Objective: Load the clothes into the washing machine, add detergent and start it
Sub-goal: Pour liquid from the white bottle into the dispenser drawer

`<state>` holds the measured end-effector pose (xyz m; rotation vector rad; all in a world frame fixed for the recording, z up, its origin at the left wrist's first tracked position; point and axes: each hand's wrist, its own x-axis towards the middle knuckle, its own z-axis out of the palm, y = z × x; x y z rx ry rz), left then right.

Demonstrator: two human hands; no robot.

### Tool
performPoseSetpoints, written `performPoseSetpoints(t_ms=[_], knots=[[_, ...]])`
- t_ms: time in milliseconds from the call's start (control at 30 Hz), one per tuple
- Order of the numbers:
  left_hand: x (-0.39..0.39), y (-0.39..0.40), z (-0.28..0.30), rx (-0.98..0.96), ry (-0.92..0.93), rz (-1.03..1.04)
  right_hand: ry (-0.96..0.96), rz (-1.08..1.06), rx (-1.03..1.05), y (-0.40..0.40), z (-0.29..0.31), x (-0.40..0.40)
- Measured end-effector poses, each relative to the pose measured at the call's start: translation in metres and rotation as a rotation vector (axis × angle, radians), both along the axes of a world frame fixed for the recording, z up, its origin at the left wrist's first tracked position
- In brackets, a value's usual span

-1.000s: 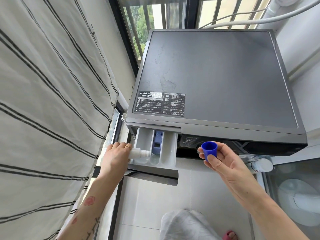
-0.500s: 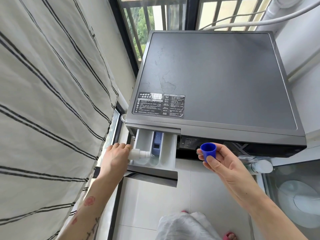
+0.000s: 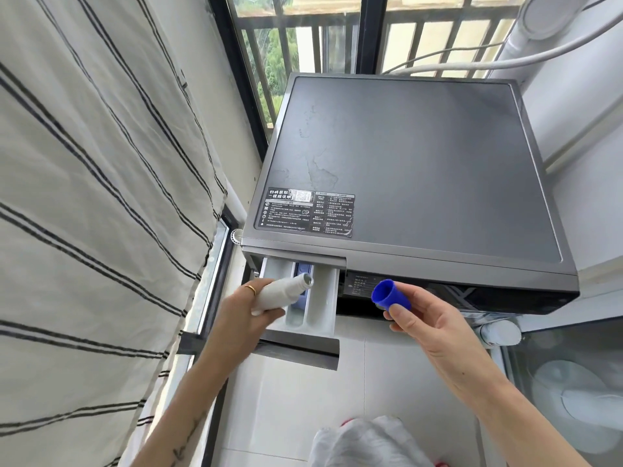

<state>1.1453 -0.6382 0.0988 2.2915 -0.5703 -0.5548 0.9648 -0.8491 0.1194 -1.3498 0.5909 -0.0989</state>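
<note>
A dark grey washing machine (image 3: 414, 170) stands by the window, its white detergent drawer (image 3: 322, 306) pulled out at the front left. My left hand (image 3: 241, 315) grips a white detergent bottle (image 3: 278, 294), lying tilted over the drawer with its open neck pointing up and to the right. My right hand (image 3: 428, 323) pinches the bottle's blue cap (image 3: 387, 294) in front of the control panel, open side facing left. The machine's door and the clothes inside are hidden below.
A striped curtain (image 3: 94, 230) hangs close on the left. Window bars and a white hose (image 3: 472, 64) lie behind the machine. A glass-topped unit (image 3: 573, 382) stands at the right. White fabric (image 3: 367, 443) shows at the bottom edge above the tiled floor.
My left hand has lifted the bottle's neck up out of the drawer compartment, turning it from pouring down to pointing up and right. The right hand with the cap has barely moved.
</note>
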Motion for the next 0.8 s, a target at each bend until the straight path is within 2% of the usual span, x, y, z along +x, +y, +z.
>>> performPoseSetpoints(t_ms=[100, 233, 300, 433, 633, 700, 800], knots=[[-0.029, -0.013, 0.017, -0.074, 0.068, 0.006, 0.013, 0.032, -0.228, 0.0, 0.014, 0.002], [-0.068, -0.034, 0.024, -0.108, 0.031, -0.014, 0.012, 0.061, -0.732, -0.007, 0.037, -0.001], [-0.079, -0.042, 0.025, -0.092, -0.01, -0.057, 0.009, 0.109, -0.868, -0.015, 0.049, -0.008], [-0.093, -0.054, 0.029, -0.058, -0.081, -0.148, 0.025, 0.226, -0.866, -0.033, 0.061, -0.028], [-0.112, -0.071, 0.04, -0.101, 0.111, -0.245, 0.002, 0.382, -0.859, -0.046, 0.07, -0.053], [-0.119, -0.077, 0.041, -0.078, 0.108, -0.277, 0.001, 0.396, -0.882, -0.047, 0.07, -0.06], [-0.129, -0.082, 0.041, -0.069, 0.101, -0.299, 0.105, 0.325, -0.978, -0.045, 0.071, -0.07]])
